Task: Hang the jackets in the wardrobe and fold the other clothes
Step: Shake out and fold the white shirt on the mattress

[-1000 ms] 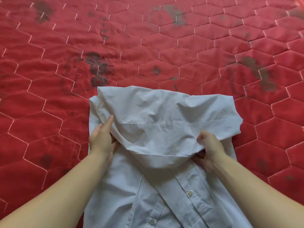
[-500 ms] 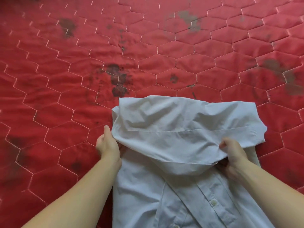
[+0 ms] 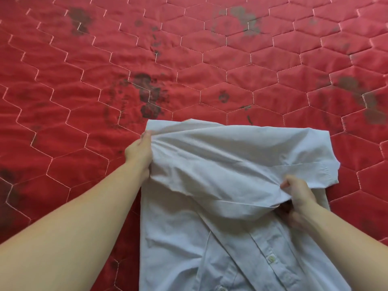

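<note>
Mid-fold on a white button-up shirt (image 3: 241,164), lying on red quilted mattress cover (image 3: 189,59) w/ hexagon stitching and dark stains. No wardrobe or jackets in view; shirt belongs to the "fold" half of the task.

Left hand (image 3: 139,152) clenched on a bunch of cloth at the far-left corner of the folded-over part, fabric gathered into radiating creases at the grip. Probably held there to pull that edge taut and square it w/ the layer beneath. Right hand (image 3: 298,198) pinching the near-right edge of the same flap, thumb on top, fingers tucked under, lifting it slightly off the lower layer. Likely so the flap can be shifted or laid flat w/o dragging what's below. Two opposite corners held = control over the whole flap at once.

Look of the shirt: thin, pale, wrinkly cotton-type cloth. Upper portion doubled back toward the wearer, sagging in the middle between both grips. Lower portion flat on the mattress, button placket (image 3: 270,257) running diagonally toward bottom right, at least two small buttons visible. Short sleeve hem sticking out at right, near the right hand. Fold not yet neat; edges uneven, esp. right side.
</note>
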`<state>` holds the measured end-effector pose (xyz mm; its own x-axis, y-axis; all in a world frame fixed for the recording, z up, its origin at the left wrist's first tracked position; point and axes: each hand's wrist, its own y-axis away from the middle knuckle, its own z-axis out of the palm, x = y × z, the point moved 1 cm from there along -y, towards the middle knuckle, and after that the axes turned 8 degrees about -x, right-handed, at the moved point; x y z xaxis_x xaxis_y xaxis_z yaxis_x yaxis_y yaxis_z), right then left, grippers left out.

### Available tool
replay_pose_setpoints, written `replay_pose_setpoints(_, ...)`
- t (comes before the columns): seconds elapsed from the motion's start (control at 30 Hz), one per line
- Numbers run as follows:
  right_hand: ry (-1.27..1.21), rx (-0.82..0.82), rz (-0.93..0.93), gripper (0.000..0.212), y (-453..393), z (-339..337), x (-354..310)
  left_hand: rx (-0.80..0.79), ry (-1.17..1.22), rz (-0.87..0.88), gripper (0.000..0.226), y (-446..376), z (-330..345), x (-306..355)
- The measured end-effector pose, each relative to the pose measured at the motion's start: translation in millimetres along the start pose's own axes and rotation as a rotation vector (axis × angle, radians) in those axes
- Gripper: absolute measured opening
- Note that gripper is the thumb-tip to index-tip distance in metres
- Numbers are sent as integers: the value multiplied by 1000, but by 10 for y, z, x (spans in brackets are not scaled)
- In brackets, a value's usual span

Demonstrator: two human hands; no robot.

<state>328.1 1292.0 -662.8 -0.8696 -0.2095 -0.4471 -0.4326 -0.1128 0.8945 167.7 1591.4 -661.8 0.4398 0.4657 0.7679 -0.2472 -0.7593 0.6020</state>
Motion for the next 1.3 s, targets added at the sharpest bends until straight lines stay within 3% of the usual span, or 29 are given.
replay_pose_setpoints(0.07, 11, -9, 6, 30, -6, 2, 2, 156, -250, 146, 26, 37, -31, -71)
replay_pose_setpoints(0.13, 6, -12, 4, 29, -7, -4, 5, 291, -458, 442, 18, 177, -23, -84)
replay_pose_setpoints(0.2, 2, -16, -7, 26, 12, 6, 3, 218, -631, 720, 33, 422, 108, -138)
replay_pose_setpoints(0.27, -3, -21, -17, 23, 46, 17, 7, -18, -851, 863, 42, 683, 283, -332)
replay_pose_setpoints(0.37, 7, -21, -57, 13, 101, 28, 9, -332, -1214, 716, 52, 973, 461, -719)
replay_pose_setpoints(0.43, 16, -28, -116, 11, 146, 28, 42, -351, -1229, 617, 56, 1083, 470, -879)
replay_pose_setpoints(0.6, 146, 64, -421, 18, 279, -57, 351, -402, -1250, 901, 59, 1737, 274, -1183)
replay_pose_setpoints(0.67, 451, 172, -614, 47, 398, -212, 623, -438, -1353, 937, 63, 2007, 77, -1411)
replay_pose_setpoints(0.73, 783, 152, -897, 66, 619, -452, 902, -486, -1440, 936, 63, 2239, -126, -1626)
replay_pose_setpoints(0.87, 1523, -218, -1336, 63, 952, -969, 1385, -525, -1435, 977, 46, 2624, -366, -1989)
replay_pose_setpoints(0.93, 1901, -354, -1361, 76, 1041, -1191, 1613, -566, -1388, 872, 55, 2761, -405, -2106)
replay_pose_setpoints(1.0, 2149, -432, -1232, 90, 1102, -1349, 1767, -603, -1366, 785, 66, 2842, -425, -2174)
replay_pose_setpoints(1.07, 2215, -457, -1146, 99, 1133, -1420, 1849, -633, -1420, 756, 76, 2877, -453, -2204)
replay_pose_setpoints(1.17, 2193, -393, -1164, 100, 1136, -1375, 1864, -660, -1477, 747, 83, 2859, -467, -2172)
replay_pose_setpoints(1.3, 1837, -350, -1215, 48, 1151, -1261, 1814, -626, -1465, 814, 70, 2771, -426, -2082)
